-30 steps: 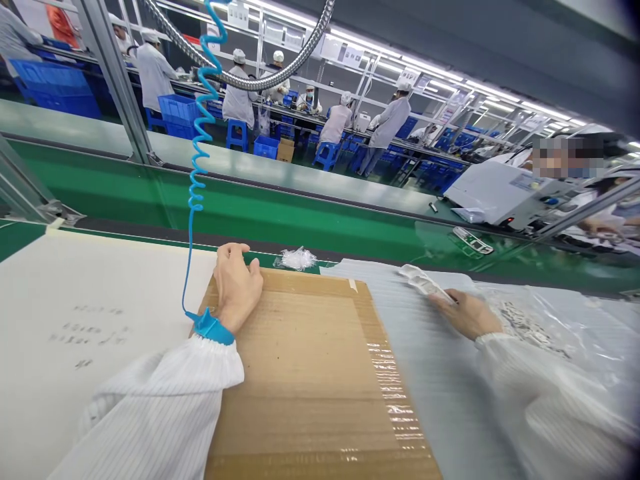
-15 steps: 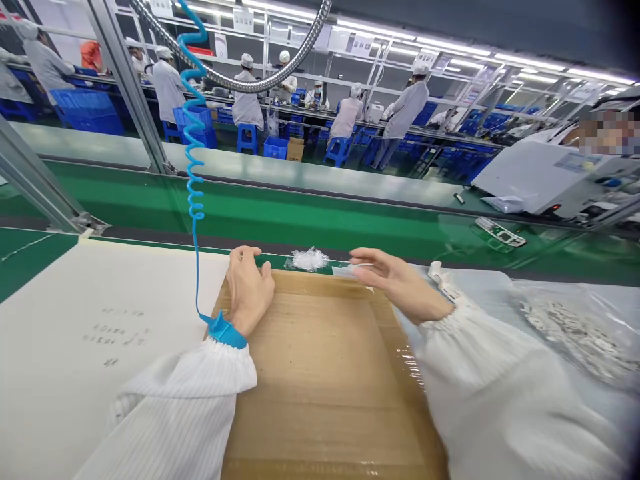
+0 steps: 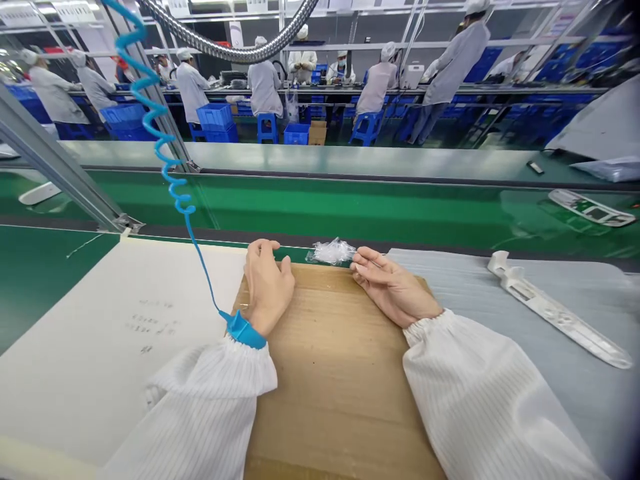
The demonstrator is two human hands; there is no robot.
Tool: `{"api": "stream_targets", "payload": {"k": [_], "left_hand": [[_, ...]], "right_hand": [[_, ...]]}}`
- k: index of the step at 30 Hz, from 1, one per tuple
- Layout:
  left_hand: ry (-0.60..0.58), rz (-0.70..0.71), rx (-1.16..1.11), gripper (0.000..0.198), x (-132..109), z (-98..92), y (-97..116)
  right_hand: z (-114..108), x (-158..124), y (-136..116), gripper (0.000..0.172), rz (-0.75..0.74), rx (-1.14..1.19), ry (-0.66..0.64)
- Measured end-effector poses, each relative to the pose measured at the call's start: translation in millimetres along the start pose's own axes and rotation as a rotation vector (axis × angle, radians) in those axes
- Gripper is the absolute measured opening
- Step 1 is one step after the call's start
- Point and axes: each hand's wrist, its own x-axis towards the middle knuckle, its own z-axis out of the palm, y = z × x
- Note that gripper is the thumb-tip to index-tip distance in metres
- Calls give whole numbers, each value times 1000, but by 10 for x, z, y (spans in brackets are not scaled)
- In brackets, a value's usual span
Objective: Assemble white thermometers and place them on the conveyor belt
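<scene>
While the left hand (image 3: pixel 269 283) rested over the far left corner of the flat cardboard (image 3: pixel 340 373), its fingers loosely curled and thumb spread apart, the right hand (image 3: pixel 393 287) was at the right end of the clear plastic bundle (image 3: pixel 331 252); its thumb and fingers were nearly together, but I could not tell whether they pinched any of it. The bundle lay just beyond the cardboard's far edge. It was probably very light, limp and slippery, best taken by a loose end. It looked crumpled, glossy and transparent, whitish where layered.
</scene>
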Motion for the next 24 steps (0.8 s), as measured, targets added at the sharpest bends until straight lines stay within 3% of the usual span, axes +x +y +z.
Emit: {"api": "stream_targets", "payload": {"k": [6, 14, 18, 24], "left_hand": [[12, 15, 29, 27, -9, 0, 19], [-77, 70, 68, 67, -5, -33, 75], [-124, 133, 64, 69, -19, -35, 93], [-101, 158, 32, 64, -23, -16, 76]], "right_hand": [[-32, 11, 15, 39, 8, -12, -16], [28, -7, -5, 45, 13, 2, 34], [17, -4, 7, 43, 4, -14, 28], [38, -17, 4, 39, -20, -60, 38]]}}
